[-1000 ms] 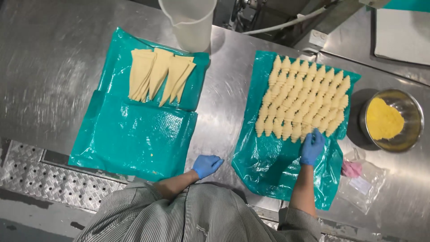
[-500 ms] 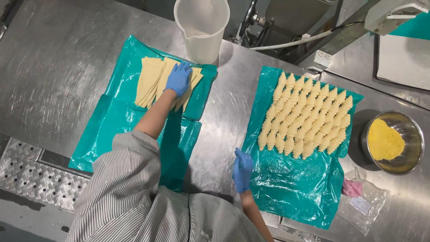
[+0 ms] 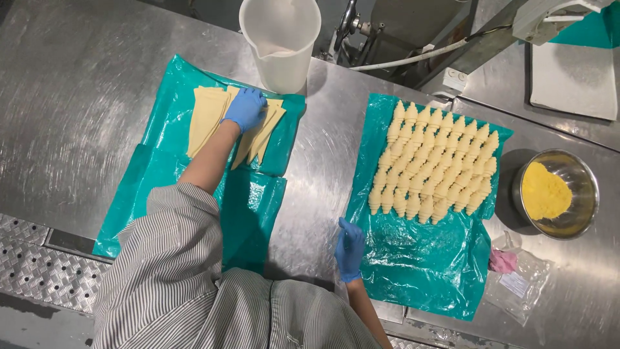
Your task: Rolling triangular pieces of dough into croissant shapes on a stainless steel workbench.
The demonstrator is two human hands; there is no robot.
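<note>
My left hand, in a blue glove, rests on a fan of pale dough triangles lying on the left teal plastic sheet. My right hand, also gloved in blue, lies flat at the left edge of the right teal sheet, holding nothing. On that sheet several rows of rolled raw croissants are packed close together, just above and right of my right hand.
A white plastic jug stands behind the dough triangles. A steel bowl of yellow crumbs sits at the right, with a clear plastic bag in front of it. Everything rests on a steel worktop.
My left hand reached from the near table edge up onto the dough triangles. My right hand drew back from the bottom row of croissants to the sheet's left edge.
</note>
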